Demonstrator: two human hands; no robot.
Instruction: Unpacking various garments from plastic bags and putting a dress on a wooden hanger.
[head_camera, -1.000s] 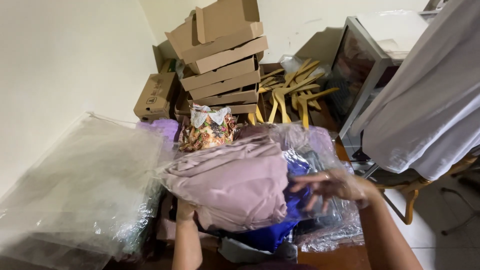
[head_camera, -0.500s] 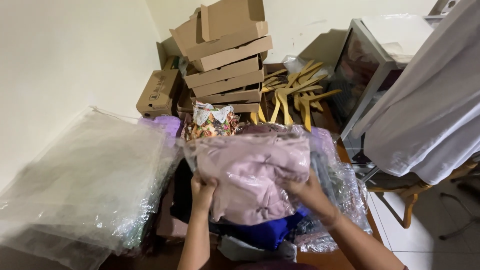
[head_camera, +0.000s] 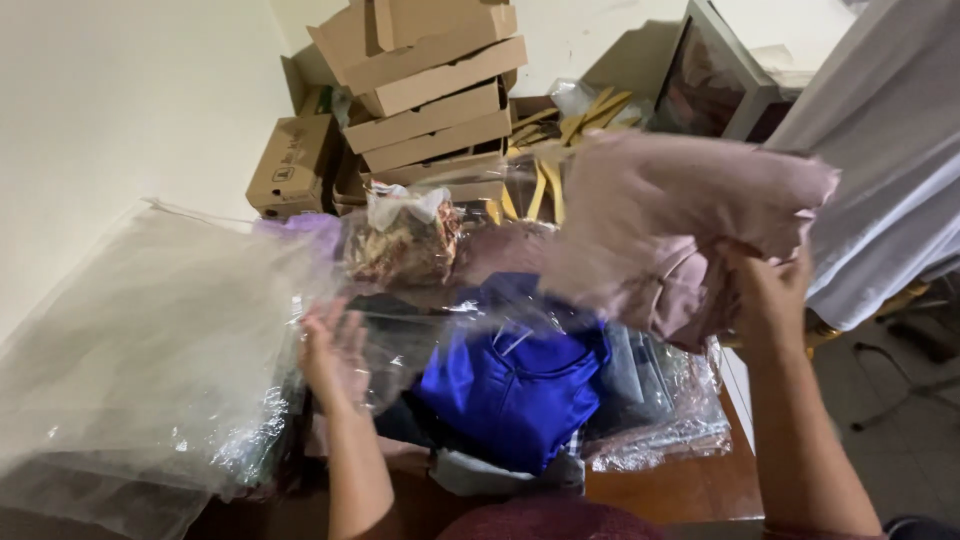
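Pink bundle (head_camera: 690, 230) lifted rightward, right hand (head_camera: 770, 295) gripping

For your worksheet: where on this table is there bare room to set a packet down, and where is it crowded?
Bare brown wooden tabletop shows only at the near right corner, bordered by crinkled clear plastic bags and the table's edge. Elsewhere it is crowded: the bagged blue garment in the middle, large clear plastic sheets on the left, stacked cardboard boxes behind.

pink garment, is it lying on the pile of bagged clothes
No, the right hand holds the pink garment up in the air, clear of the blue garment below.
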